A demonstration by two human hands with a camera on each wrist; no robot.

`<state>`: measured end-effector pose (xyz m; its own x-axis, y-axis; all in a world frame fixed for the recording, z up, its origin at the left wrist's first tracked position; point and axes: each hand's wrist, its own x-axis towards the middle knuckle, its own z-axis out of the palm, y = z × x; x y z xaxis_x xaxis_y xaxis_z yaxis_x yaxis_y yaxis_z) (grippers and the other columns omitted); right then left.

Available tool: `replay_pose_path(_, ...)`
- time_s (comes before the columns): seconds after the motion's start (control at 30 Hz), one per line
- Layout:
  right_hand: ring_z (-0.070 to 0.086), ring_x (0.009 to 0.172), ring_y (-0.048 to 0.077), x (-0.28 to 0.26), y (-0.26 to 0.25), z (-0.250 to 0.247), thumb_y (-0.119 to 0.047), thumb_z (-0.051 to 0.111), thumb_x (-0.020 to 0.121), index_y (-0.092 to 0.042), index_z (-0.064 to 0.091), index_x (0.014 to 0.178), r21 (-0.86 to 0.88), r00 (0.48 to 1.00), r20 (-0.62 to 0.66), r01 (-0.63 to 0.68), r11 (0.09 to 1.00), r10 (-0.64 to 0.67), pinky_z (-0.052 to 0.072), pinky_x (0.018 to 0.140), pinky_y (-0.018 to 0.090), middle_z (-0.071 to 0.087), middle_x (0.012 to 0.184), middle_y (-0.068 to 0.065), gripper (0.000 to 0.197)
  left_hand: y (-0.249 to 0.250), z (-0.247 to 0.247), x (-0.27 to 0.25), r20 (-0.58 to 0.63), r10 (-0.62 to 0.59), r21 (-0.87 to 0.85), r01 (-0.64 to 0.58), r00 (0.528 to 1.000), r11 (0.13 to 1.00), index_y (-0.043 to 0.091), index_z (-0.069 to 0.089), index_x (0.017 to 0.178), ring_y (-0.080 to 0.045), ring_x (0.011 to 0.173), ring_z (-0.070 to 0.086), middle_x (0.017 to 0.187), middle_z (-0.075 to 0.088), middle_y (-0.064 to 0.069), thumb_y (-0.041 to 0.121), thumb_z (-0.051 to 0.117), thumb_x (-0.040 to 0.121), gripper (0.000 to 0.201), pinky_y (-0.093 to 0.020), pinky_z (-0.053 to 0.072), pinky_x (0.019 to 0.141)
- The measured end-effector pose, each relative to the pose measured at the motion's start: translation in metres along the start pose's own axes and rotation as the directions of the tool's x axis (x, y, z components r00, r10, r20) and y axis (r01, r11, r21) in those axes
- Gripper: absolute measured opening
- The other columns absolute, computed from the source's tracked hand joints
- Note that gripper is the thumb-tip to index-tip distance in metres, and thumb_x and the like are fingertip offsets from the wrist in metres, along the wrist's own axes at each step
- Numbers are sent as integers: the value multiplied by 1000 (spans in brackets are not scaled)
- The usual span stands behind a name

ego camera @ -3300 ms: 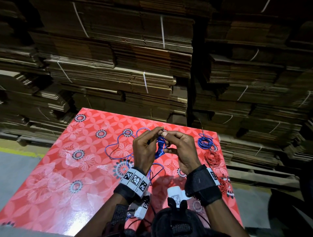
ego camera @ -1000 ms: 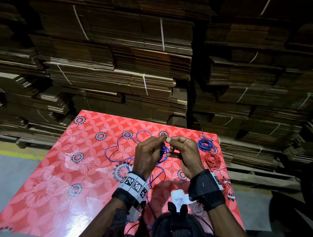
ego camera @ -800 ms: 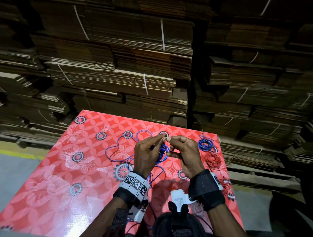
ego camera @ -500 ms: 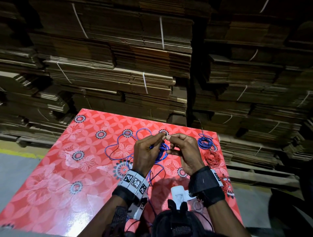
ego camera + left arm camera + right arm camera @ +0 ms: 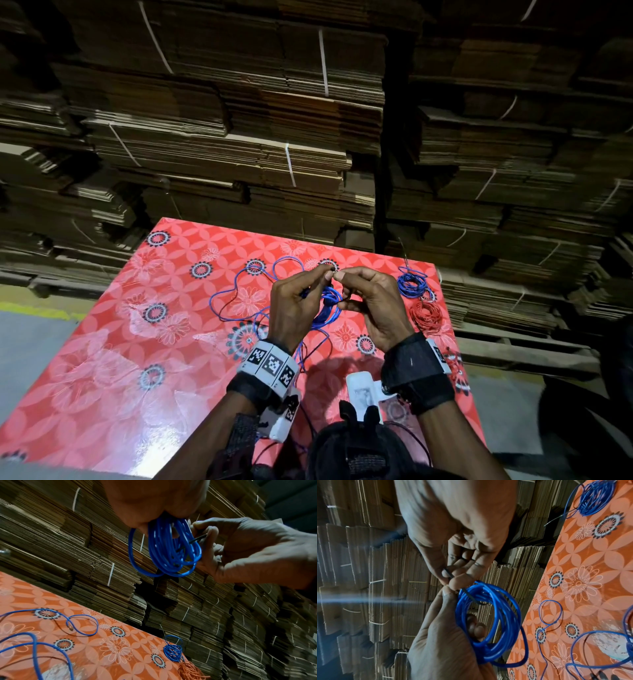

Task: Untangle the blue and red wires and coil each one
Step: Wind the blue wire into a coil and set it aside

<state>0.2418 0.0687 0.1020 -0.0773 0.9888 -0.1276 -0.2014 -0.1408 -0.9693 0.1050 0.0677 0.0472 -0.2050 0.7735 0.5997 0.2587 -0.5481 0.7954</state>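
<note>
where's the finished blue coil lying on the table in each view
Head: finished blue coil, right table edge, just beyond the red coil.
Left wrist: lower middle, above the red coil.
Right wrist: top right corner; red coil not in view.
Shared landmark: floral table cover.

We see a table [image 5: 144, 342] covered in a glossy red cloth printed with pale petal shapes, white outline flowers and dark ringed rosettes. Beyond its far edge and off to the right rise stacks of flattened brown cardboard [image 5: 239, 144], tied in bundles with thin white straps [image 5: 323, 61]. A dark vertical gap [image 5: 394, 171] parts the stacks. To the left of the table lies grey floor [image 5: 30, 339] with a yellow line [image 5: 37, 311] along it.
</note>
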Motion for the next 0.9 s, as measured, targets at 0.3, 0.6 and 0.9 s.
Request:
replay_pose_path(0.3, 50, 58, 12, -2, -2, 3, -7, 69, 85, 0, 70, 84, 7, 1000, 8, -5, 1000, 5, 51, 51, 25, 51, 64, 3, 7, 1, -1, 0, -15, 14, 13, -14, 1000, 1000, 8, 73, 108, 4, 84, 68, 97, 73, 5, 8, 68, 87, 21, -16, 51, 73)
replay_pose_path(0.6, 50, 57, 10, -4, -2, 4, -7, 68, 85, -3, 69, 79, 8, 1000, -3, -12, 1000, 12, 52, 51, 25, 49, 63, 2, 7, -4, -5, -1, 6, 63, 32, -63, 998, 997, 12, 73, 110, -16, 78, 71, 90, 75, -1, 9, 68, 88, 23, -38, 56, 64)
replay_pose_path(0.9, 49, 57, 11, -7, -5, 6, -6, 66, 84, -6, 72, 77, -7, 999, 3, -36, 999, 36, 51, 53, 25, 49, 62, 1, 9, 0, -5, -1, 32, 102, 54, -103, 994, 993, 20, 70, 109, -25, 73, 70, 84, 74, -9, 21, 60, 92, 20, -40, 55, 61)
